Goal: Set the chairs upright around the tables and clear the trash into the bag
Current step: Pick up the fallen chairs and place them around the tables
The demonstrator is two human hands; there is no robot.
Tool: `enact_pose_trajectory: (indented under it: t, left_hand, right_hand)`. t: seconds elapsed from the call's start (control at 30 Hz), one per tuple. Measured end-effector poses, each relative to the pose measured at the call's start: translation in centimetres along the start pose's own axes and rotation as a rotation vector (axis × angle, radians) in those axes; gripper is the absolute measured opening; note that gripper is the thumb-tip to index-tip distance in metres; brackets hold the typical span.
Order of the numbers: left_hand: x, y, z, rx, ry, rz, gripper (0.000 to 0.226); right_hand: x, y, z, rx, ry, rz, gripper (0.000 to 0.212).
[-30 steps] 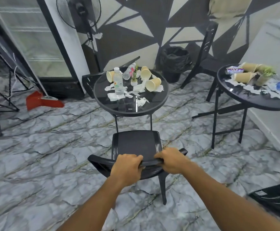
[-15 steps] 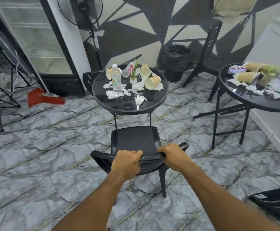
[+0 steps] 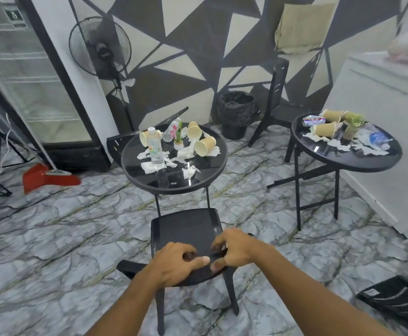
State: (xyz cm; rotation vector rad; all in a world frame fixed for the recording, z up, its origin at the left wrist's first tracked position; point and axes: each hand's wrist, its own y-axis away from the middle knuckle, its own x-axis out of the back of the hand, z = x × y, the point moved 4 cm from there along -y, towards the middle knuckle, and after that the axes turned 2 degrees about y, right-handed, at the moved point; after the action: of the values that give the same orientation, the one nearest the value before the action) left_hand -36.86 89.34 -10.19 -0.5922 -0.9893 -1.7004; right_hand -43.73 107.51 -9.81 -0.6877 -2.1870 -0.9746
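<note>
Work is only just begun. One chair stands upright by the near table. My left hand fingers curl over its back; my right hand fingers are spread loose, just touching. Cups and paper wait on the table. A fallen chair lies behind it.

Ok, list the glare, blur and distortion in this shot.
Head view: a white glare streak lies on the near table; motion blur smears the fingers of the right hand at the chair back; wide-angle bend tilts the fridge door frame; the top-right corner is washed out.
</note>
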Motion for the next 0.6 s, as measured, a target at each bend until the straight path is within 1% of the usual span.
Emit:
enact_pose_trajectory:
  t: [0.07, 0.17, 0.23, 0.4, 0.6]
  left_hand:
    - [2.2, -1.4, 1.4, 0.01, -0.032, 0.069, 0.064]
    - [4.5, -3.8, 4.6, -0.049, -0.158, 0.087, 0.05]
    - [5.3, -5.8, 6.8, -0.088, -0.177, 0.103, 0.045]
    - [4.7, -11.1, 13.0, -0.166, -0.273, 0.09, 0.047]
    - [2.3, -19.5, 19.3, -0.163, -0.287, 0.036, 0.05]
  right_hand:
    - [2.1, 0.5, 0.6, -0.058, -0.059, 0.067, 0.054]
    - [5.5, 1.3, 2.1, -0.138, -0.001, 0.257, 0.049]
    - [7.0, 1.8, 3.1, -0.175, 0.015, 0.345, 0.042]
    - [9.6, 2.4, 6.9, -0.234, -0.015, 0.394, 0.037]
    - [15.0, 3.5, 16.0, -0.285, -0.028, 0.389, 0.037]
